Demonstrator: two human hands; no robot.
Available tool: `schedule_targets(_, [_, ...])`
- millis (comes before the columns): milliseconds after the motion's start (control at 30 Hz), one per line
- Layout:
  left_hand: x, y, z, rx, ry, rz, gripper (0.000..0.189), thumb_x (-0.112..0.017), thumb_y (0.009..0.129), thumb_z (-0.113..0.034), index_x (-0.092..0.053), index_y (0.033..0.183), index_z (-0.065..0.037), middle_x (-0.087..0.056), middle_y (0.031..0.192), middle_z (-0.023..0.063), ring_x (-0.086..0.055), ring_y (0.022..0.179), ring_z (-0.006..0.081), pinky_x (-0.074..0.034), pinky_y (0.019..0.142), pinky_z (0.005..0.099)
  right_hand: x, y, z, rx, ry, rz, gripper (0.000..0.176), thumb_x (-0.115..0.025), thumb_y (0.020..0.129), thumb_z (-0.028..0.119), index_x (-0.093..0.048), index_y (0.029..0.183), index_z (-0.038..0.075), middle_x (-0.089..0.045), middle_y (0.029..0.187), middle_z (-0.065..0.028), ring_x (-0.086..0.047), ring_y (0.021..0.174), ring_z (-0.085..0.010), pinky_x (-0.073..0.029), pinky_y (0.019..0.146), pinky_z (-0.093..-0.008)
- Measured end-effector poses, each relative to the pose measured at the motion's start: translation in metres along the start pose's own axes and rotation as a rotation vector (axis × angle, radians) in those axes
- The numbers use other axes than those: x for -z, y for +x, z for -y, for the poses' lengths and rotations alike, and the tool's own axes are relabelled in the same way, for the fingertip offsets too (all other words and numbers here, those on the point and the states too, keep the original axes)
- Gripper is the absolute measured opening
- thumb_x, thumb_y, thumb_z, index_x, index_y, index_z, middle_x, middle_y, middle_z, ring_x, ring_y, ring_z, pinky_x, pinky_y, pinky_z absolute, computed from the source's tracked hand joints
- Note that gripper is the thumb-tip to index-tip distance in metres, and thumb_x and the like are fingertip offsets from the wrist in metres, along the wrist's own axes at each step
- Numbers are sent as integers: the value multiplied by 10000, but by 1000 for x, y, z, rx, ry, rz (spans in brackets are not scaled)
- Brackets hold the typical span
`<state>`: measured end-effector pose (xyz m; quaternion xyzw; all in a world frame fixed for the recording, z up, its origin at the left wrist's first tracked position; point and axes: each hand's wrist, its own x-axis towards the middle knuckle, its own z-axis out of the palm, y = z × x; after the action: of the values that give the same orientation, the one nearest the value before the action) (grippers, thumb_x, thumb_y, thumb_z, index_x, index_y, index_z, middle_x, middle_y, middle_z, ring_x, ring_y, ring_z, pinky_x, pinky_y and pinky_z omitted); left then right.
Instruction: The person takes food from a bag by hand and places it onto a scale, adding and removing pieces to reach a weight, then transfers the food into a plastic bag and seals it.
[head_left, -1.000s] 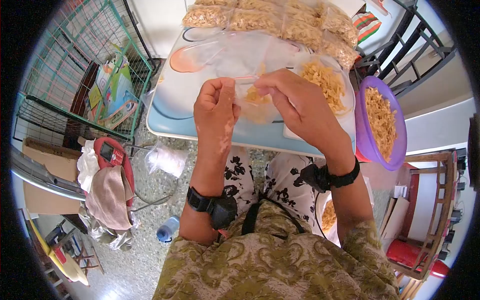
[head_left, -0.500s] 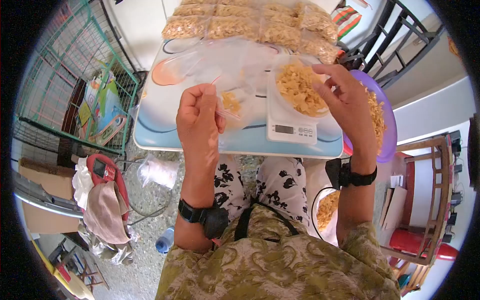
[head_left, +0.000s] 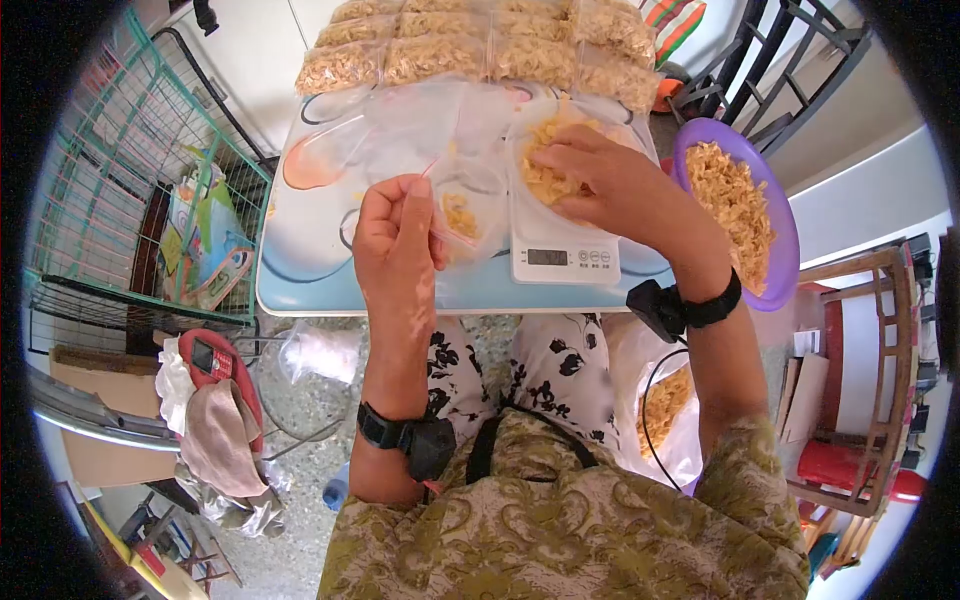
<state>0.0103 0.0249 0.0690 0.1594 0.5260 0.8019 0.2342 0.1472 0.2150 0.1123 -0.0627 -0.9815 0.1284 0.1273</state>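
Observation:
My left hand (head_left: 397, 235) pinches the rim of a clear zip bag (head_left: 484, 190), which has a pinkish-red zip line. A few yellow dried flakes lie in the bag. On a white digital kitchen scale (head_left: 566, 262) stands a bowl (head_left: 525, 190) of yellow dried flakes (head_left: 545, 182). My right hand (head_left: 610, 185) reaches into this bowl, its fingers curled around some flakes and its fingertips partly hidden among them. The scale's display is too small to read.
Filled clear bags (head_left: 435, 58) line the table's far edge. A purple basin (head_left: 783, 235) of flakes stands to the right, with an open bag of flakes (head_left: 662, 408) below. A green wire cage (head_left: 150, 190) and a red stool (head_left: 250, 385) holding a phone and cloths are left.
My right hand has moved left and down from over the bowl's right edge into the flakes, and its fingers have closed in. My left hand keeps hold of the zip bag. The view has shifted slightly.

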Motion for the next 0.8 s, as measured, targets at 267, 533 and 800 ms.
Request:
schedule_targets(267, [0,2,2,-10,-2,35,215,-649,945,-268,-600,992,-64,-496,686,-36,-414,505,50,-322,449,206,1,0,-14,16,36,-154,305,-673,803,149,-652,1095,64,-623,1059,-121,-622,901,-307,-510,779,-380])
schedule_targets(533, [-1,3,5,22,-12,34,224,-652,943,-263,-601,1014,-57,-514,704,-32,-421,513,53,-328,451,208,34,-15,-16,-416,282,-390,278,-706,835,200,-659,1046,25,-658,934,-125,-653,877,-257,-512,775,-326])
schedule_targets(800, [0,1,3,14,-14,33,222,-642,948,-258,-601,1019,-51,-520,711,-28,-423,518,54,-328,453,212,10,-17,-45,-322,12,-236,406,-728,843,215,-608,1173,10,-653,969,-81,-612,799,-169,-503,733,-307])
